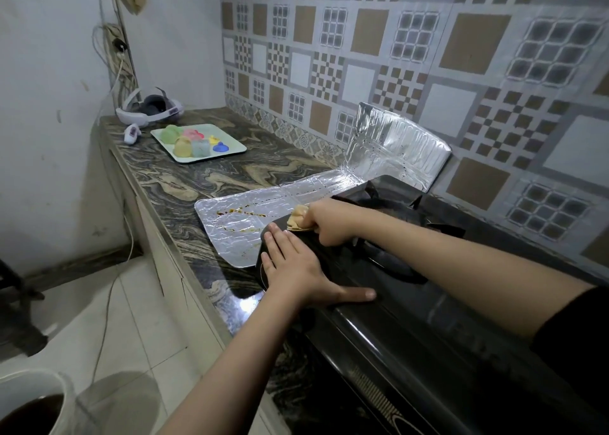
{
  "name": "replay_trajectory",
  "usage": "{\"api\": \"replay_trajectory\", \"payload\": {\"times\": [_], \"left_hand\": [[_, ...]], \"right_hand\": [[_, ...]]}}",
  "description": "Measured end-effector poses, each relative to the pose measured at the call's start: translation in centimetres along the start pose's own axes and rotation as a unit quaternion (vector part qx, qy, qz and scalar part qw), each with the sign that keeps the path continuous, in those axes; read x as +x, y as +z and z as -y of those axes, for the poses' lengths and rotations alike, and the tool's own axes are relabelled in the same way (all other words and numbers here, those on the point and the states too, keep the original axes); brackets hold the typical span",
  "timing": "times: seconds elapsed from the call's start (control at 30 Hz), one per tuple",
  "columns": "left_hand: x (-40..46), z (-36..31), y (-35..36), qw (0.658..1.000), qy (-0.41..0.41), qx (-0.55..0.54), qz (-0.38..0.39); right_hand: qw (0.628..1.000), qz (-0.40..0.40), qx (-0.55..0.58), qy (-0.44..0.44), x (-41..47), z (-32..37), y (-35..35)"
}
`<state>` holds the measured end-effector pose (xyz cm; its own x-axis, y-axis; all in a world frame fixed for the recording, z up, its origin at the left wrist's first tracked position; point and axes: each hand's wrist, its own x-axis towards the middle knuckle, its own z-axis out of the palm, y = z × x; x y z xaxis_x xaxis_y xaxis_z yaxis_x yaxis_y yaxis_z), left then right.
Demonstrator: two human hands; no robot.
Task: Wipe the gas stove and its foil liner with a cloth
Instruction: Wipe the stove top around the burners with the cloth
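A black glass gas stove [412,329] stands on the marbled counter, its pan supports behind my arms. A silver foil liner [237,217] lies flat to the stove's left and rises against the tiled wall [395,144]; brown sauce stains streak its flat part. My right hand [324,218] grips a bunched tan cloth [296,220] on the stove's left end, next to the foil. My left hand [296,269] lies flat with straight fingers on the stove's front left corner, thumb spread to the right.
A white tray [227,138] with several coloured moulds sits farther left on the counter [197,174]. Behind it lie a headset [150,108] and a small white controller [131,133]. Cables hang down the left wall. A white bucket [36,398] stands on the tiled floor.
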<state>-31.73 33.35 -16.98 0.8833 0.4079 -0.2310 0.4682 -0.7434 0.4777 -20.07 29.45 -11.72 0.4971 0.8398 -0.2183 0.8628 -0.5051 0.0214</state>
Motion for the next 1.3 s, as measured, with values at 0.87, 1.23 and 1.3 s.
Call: {"api": "replay_trajectory", "payload": {"times": [0.87, 1.23, 1.3], "left_hand": [[-0.5, -0.5, -0.5, 1.0, -0.003, 0.016, 0.009], [-2.4, -4.8, 1.8, 0.974, 0.221, 0.039, -0.017], [-3.1, -6.8, 3.3, 0.952, 0.303, 0.046, -0.011]], "right_hand": [[0.979, 0.122, 0.161, 0.033, -17.2, -5.7, 2.2], [0.953, 0.087, 0.23, 0.176, -22.2, -11.6, -0.7], [0.95, 0.006, 0.216, 0.226, -22.6, -13.4, -0.2]]}}
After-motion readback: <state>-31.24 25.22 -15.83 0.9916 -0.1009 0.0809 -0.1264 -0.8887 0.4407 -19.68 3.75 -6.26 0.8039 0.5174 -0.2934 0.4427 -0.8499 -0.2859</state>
